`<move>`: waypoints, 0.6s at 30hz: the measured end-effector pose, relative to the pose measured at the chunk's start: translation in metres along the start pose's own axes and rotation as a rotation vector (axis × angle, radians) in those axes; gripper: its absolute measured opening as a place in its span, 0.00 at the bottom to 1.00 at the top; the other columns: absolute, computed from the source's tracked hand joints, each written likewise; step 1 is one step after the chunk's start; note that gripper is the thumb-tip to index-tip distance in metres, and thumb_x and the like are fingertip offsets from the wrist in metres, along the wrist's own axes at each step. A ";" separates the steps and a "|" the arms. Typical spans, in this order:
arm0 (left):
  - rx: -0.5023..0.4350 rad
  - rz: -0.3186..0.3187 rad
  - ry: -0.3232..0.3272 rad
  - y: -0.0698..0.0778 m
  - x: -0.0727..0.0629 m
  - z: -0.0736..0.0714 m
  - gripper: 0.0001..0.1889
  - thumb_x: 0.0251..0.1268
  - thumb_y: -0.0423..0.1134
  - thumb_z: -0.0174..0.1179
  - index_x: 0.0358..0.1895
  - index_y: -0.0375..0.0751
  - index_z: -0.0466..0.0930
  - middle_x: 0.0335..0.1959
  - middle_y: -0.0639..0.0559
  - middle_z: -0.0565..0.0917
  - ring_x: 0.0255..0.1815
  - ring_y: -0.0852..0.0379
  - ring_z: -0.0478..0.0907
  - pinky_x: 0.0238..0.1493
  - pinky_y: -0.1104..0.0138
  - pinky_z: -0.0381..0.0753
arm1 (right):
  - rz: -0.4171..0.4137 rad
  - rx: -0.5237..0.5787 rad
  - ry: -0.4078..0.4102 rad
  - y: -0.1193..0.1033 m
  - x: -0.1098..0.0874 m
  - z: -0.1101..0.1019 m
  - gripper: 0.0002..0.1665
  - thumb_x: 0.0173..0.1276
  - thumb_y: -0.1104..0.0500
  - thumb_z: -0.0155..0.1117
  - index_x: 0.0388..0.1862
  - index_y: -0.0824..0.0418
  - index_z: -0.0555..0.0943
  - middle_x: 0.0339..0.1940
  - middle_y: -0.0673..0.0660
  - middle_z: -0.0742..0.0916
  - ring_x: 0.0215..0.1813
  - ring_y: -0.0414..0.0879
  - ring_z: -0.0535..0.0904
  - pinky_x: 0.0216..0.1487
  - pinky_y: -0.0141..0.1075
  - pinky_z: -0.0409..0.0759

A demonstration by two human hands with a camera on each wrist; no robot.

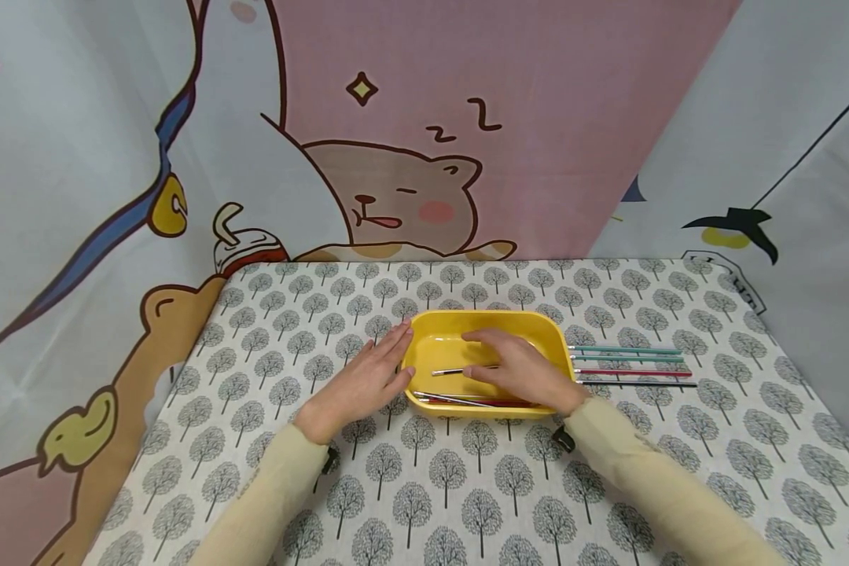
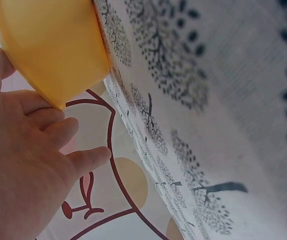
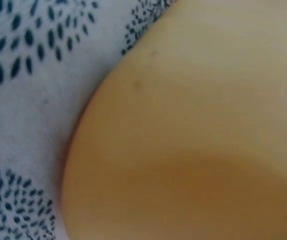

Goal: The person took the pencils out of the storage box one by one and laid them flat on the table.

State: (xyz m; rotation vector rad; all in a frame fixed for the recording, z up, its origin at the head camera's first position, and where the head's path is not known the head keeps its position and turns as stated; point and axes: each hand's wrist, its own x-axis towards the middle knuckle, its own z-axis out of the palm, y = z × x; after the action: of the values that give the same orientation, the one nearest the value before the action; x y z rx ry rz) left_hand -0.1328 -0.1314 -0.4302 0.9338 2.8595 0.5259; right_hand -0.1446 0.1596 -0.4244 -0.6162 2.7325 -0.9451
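A yellow plastic tub (image 1: 481,314) stands on the tablecloth in front of me. My left hand (image 1: 364,387) rests at its left end, fingers straight along the rim. In the left wrist view those fingertips (image 2: 33,101) meet the tub's edge. Inside the tub is my right hand (image 1: 520,368), thumb and index spread apart, the thumb overlapping a thin, dark, pencil-like stick (image 1: 447,372) with a pale tip. Several similar sticks (image 1: 453,399) lie along the near wall. The tub's outer wall (image 3: 183,125) fills most of the right wrist view, which shows no hand.
Right of the tub lie more thin sticks side by side: teal ones (image 1: 630,349), a red one (image 1: 644,373) and a black one (image 1: 644,384). The tree-print tablecloth (image 1: 481,511) reaches back to a cartoon-print curtain (image 1: 538,157).
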 end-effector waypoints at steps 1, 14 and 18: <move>0.002 0.000 0.000 0.000 0.000 0.000 0.34 0.85 0.51 0.43 0.82 0.36 0.48 0.85 0.49 0.42 0.84 0.49 0.44 0.79 0.40 0.54 | 0.002 0.001 -0.007 0.001 0.001 0.001 0.37 0.70 0.45 0.73 0.73 0.57 0.76 0.71 0.58 0.80 0.69 0.56 0.78 0.71 0.53 0.75; 0.001 -0.003 -0.004 0.001 0.000 -0.002 0.35 0.85 0.51 0.43 0.83 0.37 0.47 0.85 0.49 0.42 0.85 0.49 0.44 0.79 0.40 0.55 | 0.024 -0.013 -0.062 0.003 0.007 0.008 0.28 0.69 0.51 0.75 0.65 0.58 0.82 0.62 0.54 0.86 0.62 0.52 0.82 0.68 0.50 0.78; 0.003 0.001 0.000 0.000 0.000 0.000 0.35 0.85 0.51 0.43 0.83 0.36 0.48 0.85 0.49 0.42 0.85 0.48 0.45 0.79 0.40 0.55 | 0.011 -0.035 -0.063 0.003 0.007 0.009 0.25 0.68 0.53 0.76 0.62 0.58 0.84 0.58 0.52 0.88 0.60 0.50 0.82 0.67 0.48 0.79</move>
State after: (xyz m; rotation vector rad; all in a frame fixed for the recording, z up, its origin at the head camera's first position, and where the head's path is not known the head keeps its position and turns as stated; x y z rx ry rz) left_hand -0.1329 -0.1312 -0.4297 0.9362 2.8605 0.5212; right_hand -0.1491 0.1538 -0.4341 -0.6252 2.6997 -0.8626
